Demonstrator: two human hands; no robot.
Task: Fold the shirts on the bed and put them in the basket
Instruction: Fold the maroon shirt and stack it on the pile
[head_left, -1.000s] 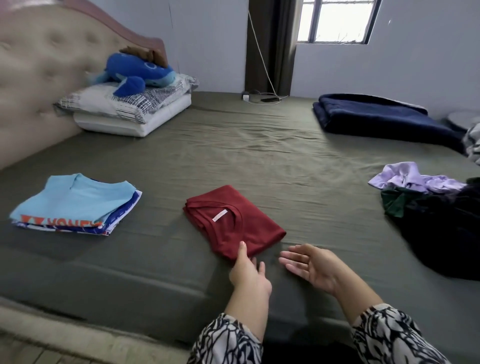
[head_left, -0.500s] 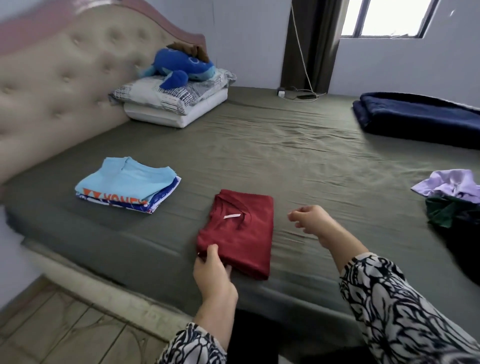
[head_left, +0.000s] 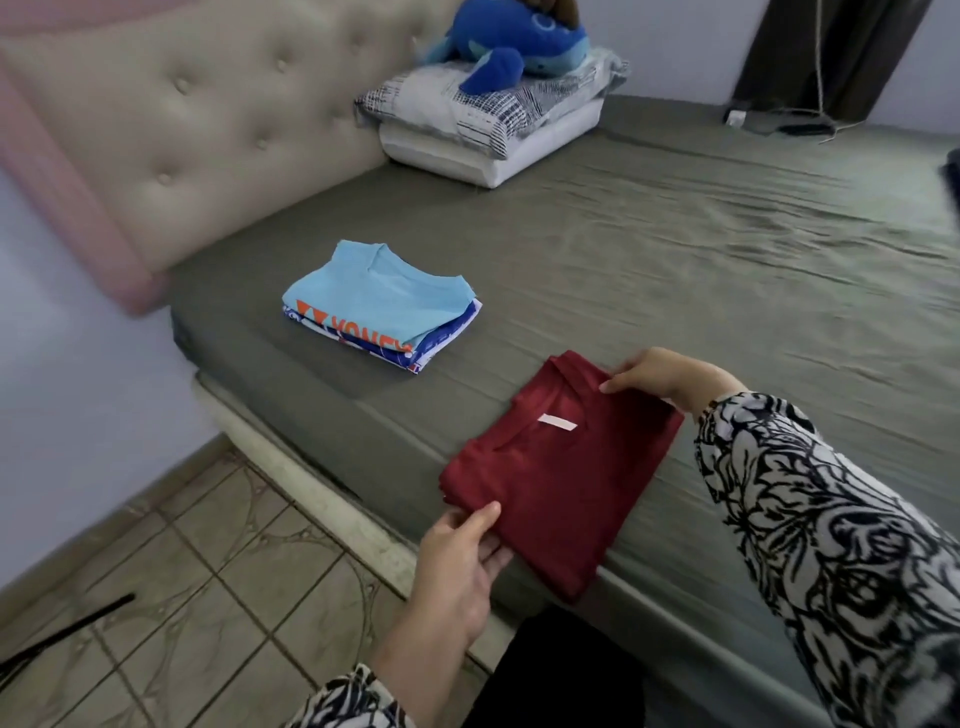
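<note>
Both hands on the folded maroon shirt (head_left: 563, 467): left hand (head_left: 460, 558) pinches its near corner, thumb on top, fingers under; right hand (head_left: 670, 376) pinches the far edge at one o'clock. The shirt lies at the near edge of the bed (head_left: 727, 270), collar label up. A stack of folded shirts (head_left: 382, 306) sits at ten o'clock, well apart.

A folded dark red cotton shirt (head_left: 563, 470) lay at the near edge of the bed's olive-green sheet (head_left: 701, 249), between the left hand (head_left: 460, 564) in front and the right hand (head_left: 670, 375) behind. Left of it and farther back sat a stack of folded blue shirts (head_left: 382, 304). A blue plush whale (head_left: 511, 44) rested on two stacked pillows (head_left: 488, 119) by the tufted beige headboard (head_left: 208, 124).
</note>
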